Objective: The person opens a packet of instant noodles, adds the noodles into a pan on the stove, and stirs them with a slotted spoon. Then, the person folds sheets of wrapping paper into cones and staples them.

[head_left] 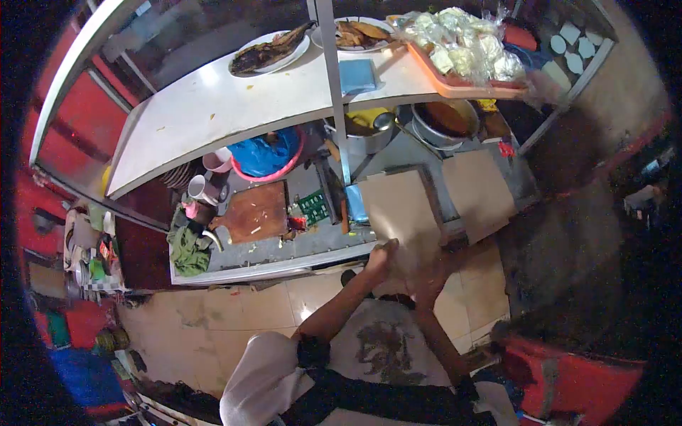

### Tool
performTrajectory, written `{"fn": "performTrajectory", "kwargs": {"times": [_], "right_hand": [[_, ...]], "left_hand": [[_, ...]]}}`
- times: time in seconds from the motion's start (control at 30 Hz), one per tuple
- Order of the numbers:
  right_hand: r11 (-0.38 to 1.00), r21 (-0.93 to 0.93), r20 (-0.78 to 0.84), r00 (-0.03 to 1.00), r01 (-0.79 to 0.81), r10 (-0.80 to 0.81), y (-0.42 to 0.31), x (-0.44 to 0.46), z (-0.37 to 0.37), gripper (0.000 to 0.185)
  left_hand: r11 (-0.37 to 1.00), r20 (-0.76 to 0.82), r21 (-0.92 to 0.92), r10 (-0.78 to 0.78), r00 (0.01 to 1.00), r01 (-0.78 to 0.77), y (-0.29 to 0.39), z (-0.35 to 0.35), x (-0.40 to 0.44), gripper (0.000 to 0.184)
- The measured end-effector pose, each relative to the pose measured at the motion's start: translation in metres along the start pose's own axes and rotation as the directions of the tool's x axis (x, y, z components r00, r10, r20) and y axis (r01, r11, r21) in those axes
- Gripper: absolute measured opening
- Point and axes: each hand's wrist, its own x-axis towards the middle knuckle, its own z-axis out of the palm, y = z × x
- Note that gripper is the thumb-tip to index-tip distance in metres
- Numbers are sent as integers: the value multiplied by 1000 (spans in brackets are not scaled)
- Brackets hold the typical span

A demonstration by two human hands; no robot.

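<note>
My left hand (pixel 384 257) is closed on the near left edge of a sheet of brown paper (pixel 400 209), thumb on top. The sheet lies partly over the front of the counter and tilts down toward me. My right hand (pixel 432 273) is at the sheet's near right side, dim and smeared, so its fingers cannot be made out. To the right, more brown paper (pixel 479 188) lies on the counter. A small blue packet (pixel 356 204) sits just left of the sheet.
Behind stand a pot with a ladle (pixel 383 121) and a pot of reddish sauce (pixel 446 121). A cutting board (pixel 254 213), a mug (pixel 203 190) and a pink-rimmed basin (pixel 264 174) are left. The white shelf (pixel 206 121) overhead bears fish plates and an orange tray (pixel 455 89); a metal post (pixel 334 92) rises centrally.
</note>
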Motion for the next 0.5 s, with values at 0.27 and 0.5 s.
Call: {"fn": "performTrajectory", "kwargs": {"times": [0.27,0.5], "right_hand": [[867,241,-167,862,-436,479,-5,38,-38,18],[981,-57,-173,966,186,-193,7,61,-27,20]], "left_hand": [[984,42,-142,-98,994,103,17,23,-35,51],[825,326,-557,115,938,93,-9,53,-24,52]]}}
